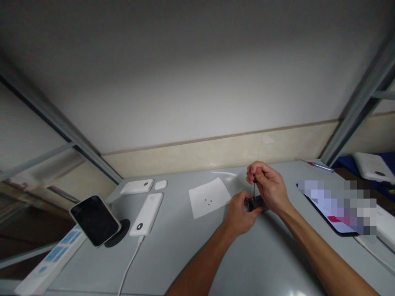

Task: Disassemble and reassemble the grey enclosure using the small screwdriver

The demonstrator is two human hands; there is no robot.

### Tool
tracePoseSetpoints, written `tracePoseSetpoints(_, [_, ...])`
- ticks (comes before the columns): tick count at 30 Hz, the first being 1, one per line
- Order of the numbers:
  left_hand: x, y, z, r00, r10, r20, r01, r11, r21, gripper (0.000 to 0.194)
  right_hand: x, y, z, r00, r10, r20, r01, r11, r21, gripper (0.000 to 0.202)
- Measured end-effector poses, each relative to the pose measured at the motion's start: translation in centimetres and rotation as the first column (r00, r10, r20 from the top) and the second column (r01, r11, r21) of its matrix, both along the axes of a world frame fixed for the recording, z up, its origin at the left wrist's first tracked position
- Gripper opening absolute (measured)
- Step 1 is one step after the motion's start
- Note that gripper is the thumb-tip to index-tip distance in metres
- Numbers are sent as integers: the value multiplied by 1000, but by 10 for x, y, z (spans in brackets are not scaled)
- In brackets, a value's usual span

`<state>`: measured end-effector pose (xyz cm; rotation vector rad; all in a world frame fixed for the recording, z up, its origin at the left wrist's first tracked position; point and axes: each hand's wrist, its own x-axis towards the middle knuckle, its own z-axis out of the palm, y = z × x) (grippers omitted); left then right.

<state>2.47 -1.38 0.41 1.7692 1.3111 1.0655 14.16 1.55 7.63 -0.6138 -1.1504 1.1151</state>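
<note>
My left hand (pixel 242 216) grips a small dark block-like object (pixel 256 203) on the grey table, thumb and fingers on its sides. Above it, my right hand (pixel 268 183) is closed around the handle of a screwdriver (pixel 254 191), whose thin shaft points straight down onto the dark object. The tip's exact contact point is too small to make out. Left of my hands lies a sheet of white paper (pixel 197 205) bearing several tiny dark pieces (pixel 208 202), perhaps screws. Part of the dark object is hidden behind my right hand.
At left are a phone on a stand (pixel 96 220), white power banks (pixel 148 216), a small white case (pixel 161 185) and a power strip (pixel 52 261). To the right, a tablet-like screen (pixel 333 209) and a pen (pixel 321 166) lie on the table (pixel 173 255). A wall stands behind.
</note>
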Motion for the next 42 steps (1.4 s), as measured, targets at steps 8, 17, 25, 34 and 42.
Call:
tracePoseSetpoints(8, [1,1,-4,1000,4,-18,-4,1000,13,30,0,-1,7,992,109,-68,-115,989,-96,37])
tracePoseSetpoints(17, [2,1,-2,1000,0,20,0,1000,15,30,1,-3,5,999,28,-46,-30,998,-51,36])
tracePoseSetpoints(25, [3,0,6,999,-2,42,4,999,-46,32,-2,-8,0,996,4,-87,-9,998,-62,31])
tracePoseSetpoints(34, [-2,0,-8,998,-49,-36,52,995,87,29,17,-5,6,956,58,-289,-102,984,-143,25])
tracePoseSetpoints(42, [-11,-3,0,980,-140,-140,175,941,288,49,70,11,6,886,-19,-464,-84,976,-201,29])
